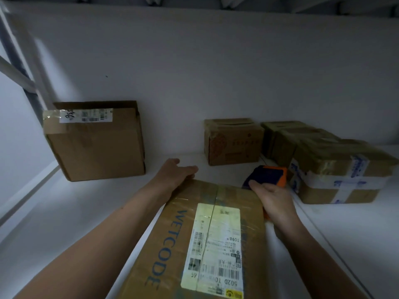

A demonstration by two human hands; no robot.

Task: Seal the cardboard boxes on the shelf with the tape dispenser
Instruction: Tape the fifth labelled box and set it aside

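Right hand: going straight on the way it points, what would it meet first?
The tape dispenser in the right hand would probably hit the small printed box first; depth is unclear.

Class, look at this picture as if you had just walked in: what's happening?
A person is working on the large WETCODE box on a white shelf. Their left hand rests flat on its far corner, while their right hand holds an orange and dark tape dispenser at the box's far edge. Several other boxes stand behind.
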